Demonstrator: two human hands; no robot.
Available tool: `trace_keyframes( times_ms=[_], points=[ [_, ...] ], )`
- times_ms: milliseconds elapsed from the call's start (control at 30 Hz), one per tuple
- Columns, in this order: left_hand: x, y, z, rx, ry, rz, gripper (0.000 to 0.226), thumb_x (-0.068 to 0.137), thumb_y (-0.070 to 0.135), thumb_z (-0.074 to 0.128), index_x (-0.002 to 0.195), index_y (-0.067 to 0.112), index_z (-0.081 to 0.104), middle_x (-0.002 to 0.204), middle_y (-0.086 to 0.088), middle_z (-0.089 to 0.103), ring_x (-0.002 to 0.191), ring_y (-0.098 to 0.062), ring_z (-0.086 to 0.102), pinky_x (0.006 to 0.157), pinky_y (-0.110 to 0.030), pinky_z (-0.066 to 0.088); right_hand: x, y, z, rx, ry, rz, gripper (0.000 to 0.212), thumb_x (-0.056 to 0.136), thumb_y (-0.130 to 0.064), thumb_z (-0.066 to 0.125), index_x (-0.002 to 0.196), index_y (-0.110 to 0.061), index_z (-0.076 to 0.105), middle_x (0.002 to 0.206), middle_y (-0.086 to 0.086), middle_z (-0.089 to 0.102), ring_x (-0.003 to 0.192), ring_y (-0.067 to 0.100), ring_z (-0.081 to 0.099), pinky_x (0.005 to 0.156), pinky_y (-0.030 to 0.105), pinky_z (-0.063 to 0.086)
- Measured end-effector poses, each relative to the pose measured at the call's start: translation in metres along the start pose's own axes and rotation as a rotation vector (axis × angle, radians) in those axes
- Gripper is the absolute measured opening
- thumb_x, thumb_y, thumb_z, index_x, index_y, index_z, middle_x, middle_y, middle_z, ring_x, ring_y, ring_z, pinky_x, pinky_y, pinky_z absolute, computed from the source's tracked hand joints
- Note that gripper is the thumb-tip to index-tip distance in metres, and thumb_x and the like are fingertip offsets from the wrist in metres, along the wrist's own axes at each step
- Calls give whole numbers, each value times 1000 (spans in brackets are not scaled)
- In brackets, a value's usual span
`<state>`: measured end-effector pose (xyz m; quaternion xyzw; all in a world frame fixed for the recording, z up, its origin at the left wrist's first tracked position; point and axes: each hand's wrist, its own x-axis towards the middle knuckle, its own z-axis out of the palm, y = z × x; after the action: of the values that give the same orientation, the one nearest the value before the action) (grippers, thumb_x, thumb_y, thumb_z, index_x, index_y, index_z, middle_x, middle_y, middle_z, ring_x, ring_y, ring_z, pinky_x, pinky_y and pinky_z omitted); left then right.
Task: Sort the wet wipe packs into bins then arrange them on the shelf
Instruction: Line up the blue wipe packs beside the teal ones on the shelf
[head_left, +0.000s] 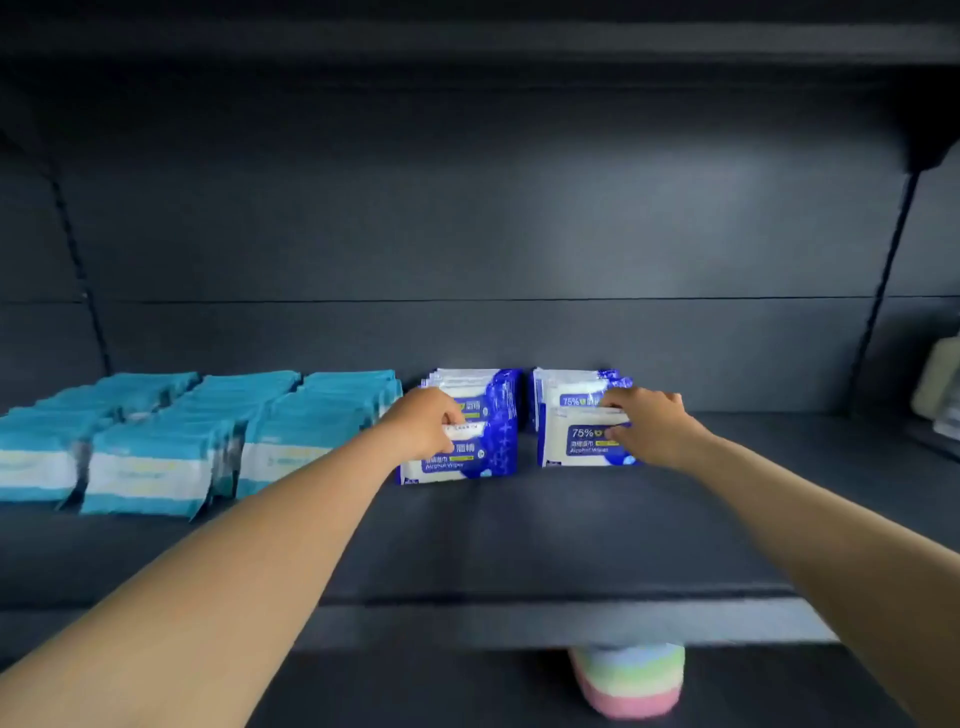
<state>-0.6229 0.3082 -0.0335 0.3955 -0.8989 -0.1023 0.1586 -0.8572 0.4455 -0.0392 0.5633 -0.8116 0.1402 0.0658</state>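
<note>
Two rows of blue-and-white alcohol wipe packs stand upright on the dark shelf (545, 545). My left hand (423, 423) grips the top of the front pack of the left blue row (467, 457). My right hand (652, 423) holds the right edge of the front pack of the right blue row (576, 439). To the left, three rows of teal-and-white wipe packs (150, 467) stand packed side by side on the same shelf.
The shelf's back wall is dark grey, with an upper shelf overhead. A pale container (937, 379) stands at the far right. Below the shelf's front edge a pastel striped item (628, 680) shows. Bare shelf surface lies in front of and to the right of the blue packs.
</note>
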Motion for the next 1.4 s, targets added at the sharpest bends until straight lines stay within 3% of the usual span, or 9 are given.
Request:
trace_keyframes(
  times_ms=[133, 200, 267, 367, 633, 900, 1067, 1400],
  points=[
    [63, -20, 16, 67, -10, 34, 28, 84, 5, 63, 107, 19, 67, 106, 1, 62, 98, -20, 57, 75, -26, 43, 60, 8, 31, -6, -44, 35, 19, 89, -12, 46, 99, -29, 45, 103, -1, 63, 101, 20, 54, 88, 28, 22],
    [82, -29, 22, 168, 14, 92, 27, 84, 5, 59, 103, 24, 64, 103, 1, 58, 100, -21, 53, 83, -30, 43, 76, 12, 43, -79, -7, 13, 25, 88, -17, 51, 111, -26, 49, 116, -3, 58, 109, 19, 50, 93, 30, 24],
    [92, -35, 25, 279, 39, 168, 43, 84, 11, 63, 124, 24, 55, 120, 2, 53, 116, -20, 46, 98, -33, 38, 85, 18, 51, -134, 28, -35, 49, 83, -30, 63, 128, -25, 44, 129, -5, 47, 122, 18, 39, 100, 33, 23],
    [99, -40, 27, 420, 13, 233, 64, 81, 25, 70, 137, 28, 40, 127, 4, 42, 121, -17, 38, 101, -30, 30, 90, 26, 59, -174, 82, -93, 69, 78, -43, 68, 137, -27, 35, 136, -4, 35, 128, 18, 29, 106, 35, 19],
    [106, -40, 35, 486, 84, 317, 59, 82, 28, 69, 134, 26, 40, 122, 5, 40, 114, -16, 39, 94, -27, 29, 102, 39, 64, -120, 69, -129, 71, 84, -40, 65, 143, -30, 27, 149, -7, 26, 138, 13, 23, 114, 35, 8],
    [105, -33, 41, 531, 149, 309, 51, 83, 19, 65, 128, 23, 42, 119, 3, 41, 110, -19, 41, 90, -27, 29, 102, 38, 68, -101, 89, -129, 70, 85, -35, 65, 143, -28, 27, 150, -5, 25, 139, 15, 21, 116, 41, 8],
    [91, -23, 34, 541, 158, 255, 49, 83, 18, 66, 125, 22, 42, 119, 3, 43, 111, -19, 41, 88, -27, 29, 86, 37, 55, -98, 111, -137, 74, 85, -38, 63, 146, -27, 23, 151, -4, 23, 140, 16, 18, 114, 35, 9],
    [-11, 38, 14, 461, 129, 242, 48, 83, 30, 66, 125, 20, 45, 122, 1, 44, 118, -21, 40, 96, -30, 30, -40, 37, 5, -9, 143, -99, 70, 84, -41, 64, 144, -27, 29, 146, -4, 29, 136, 19, 24, 107, 35, 24]
  ],
)
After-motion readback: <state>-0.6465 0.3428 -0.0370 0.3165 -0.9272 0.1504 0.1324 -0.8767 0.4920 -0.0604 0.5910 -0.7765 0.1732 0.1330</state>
